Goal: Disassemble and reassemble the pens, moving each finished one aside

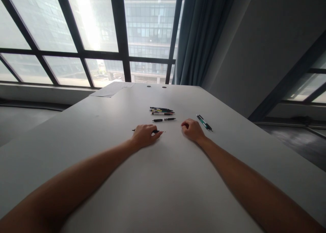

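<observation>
Both forearms enter from the bottom edge and extend forward across the white table (168,192). I read the left hand (145,135) as resting knuckles-up on the tabletop, fingers curled together over a dark pen (158,131). This pen lies flat; its tip projects to the right of the fingers and its rear end shows just left of the hand. Whether the fingers actually pinch it or only lie on it, I cannot tell.

I read the right hand (193,129) as a loose fist on the table, fingers curled in, holding nothing visible. It sits near the left hand but apart from it.

Item positions:
- One single black pen (164,119) lies flat just beyond the gap between the hands, touched by neither.
- Beyond it lies a small cluster of pens (162,111), side by side, roughly parallel.
- A pair of green-and-black pens (204,122) lies just right of the right hand, angled diagonally.
- Sheets of paper (112,89) sit at the far left corner of the table, near the window (89,36).
- A blue-grey curtain (201,36) hangs to the right of the window.
</observation>
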A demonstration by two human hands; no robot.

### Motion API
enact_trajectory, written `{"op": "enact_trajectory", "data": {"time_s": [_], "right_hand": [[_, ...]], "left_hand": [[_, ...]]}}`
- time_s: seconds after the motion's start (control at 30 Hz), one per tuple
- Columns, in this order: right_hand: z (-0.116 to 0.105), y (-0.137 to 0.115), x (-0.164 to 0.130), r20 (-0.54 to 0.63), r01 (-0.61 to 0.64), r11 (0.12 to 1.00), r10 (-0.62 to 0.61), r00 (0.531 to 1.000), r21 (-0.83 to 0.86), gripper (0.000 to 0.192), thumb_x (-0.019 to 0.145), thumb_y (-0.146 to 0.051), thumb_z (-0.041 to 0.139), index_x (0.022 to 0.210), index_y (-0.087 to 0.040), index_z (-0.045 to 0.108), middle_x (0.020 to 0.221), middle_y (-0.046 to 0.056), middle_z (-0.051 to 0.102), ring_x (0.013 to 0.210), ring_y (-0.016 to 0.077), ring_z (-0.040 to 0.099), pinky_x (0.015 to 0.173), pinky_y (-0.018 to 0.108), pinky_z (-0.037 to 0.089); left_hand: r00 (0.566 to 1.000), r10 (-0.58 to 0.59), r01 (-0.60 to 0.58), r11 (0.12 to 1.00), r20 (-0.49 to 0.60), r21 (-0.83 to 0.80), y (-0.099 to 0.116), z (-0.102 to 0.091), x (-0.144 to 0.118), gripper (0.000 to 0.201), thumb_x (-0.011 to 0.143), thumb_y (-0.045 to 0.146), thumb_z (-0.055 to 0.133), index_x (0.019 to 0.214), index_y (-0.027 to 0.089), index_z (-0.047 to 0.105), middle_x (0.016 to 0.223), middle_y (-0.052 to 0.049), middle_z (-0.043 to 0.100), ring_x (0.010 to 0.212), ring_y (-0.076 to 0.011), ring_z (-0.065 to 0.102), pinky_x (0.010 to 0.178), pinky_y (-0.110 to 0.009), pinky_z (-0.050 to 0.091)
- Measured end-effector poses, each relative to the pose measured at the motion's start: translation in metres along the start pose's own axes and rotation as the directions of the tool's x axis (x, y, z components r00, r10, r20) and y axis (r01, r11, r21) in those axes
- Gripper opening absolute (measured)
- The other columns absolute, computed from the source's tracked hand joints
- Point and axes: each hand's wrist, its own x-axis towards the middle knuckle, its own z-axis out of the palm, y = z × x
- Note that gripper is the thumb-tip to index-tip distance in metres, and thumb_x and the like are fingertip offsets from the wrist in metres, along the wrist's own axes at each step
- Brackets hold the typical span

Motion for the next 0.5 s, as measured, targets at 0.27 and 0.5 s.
{"op": "enact_trajectory", "data": {"time_s": [0.27,0.5], "right_hand": [[-0.004,-0.011,-0.004,-0.029,-0.087,0.996,0.086,0.996,-0.012,0.030,0.066,-0.015,0.052,0.092,-0.019,0.066,0.071,0.000,0.060,0.063,0.0140,0.053,0.060,0.024,0.038],[0.000,-0.009,-0.003,-0.043,0.001,1.000,-0.001,0.999,0.006,0.034,0.071,-0.019,0.052,0.101,-0.016,0.067,0.083,0.004,0.062,0.071,0.0155,0.054,0.068,0.026,0.042]], "left_hand": [[1.000,0.003,-0.003,1.000,0.000,-0.014,0.000,0.000,0.000,0.048,0.091,0.054,0.039,0.079,0.020,0.069,0.075,-0.004,0.069,0.063,-0.0165,0.060,0.056,-0.025,0.036],[1.000,-0.002,0.002,1.000,0.001,-0.014,-0.001,0.002,0.000,0.049,0.091,0.055,0.038,0.079,0.020,0.069,0.076,-0.005,0.069,0.064,-0.0167,0.061,0.057,-0.025,0.038]]}}
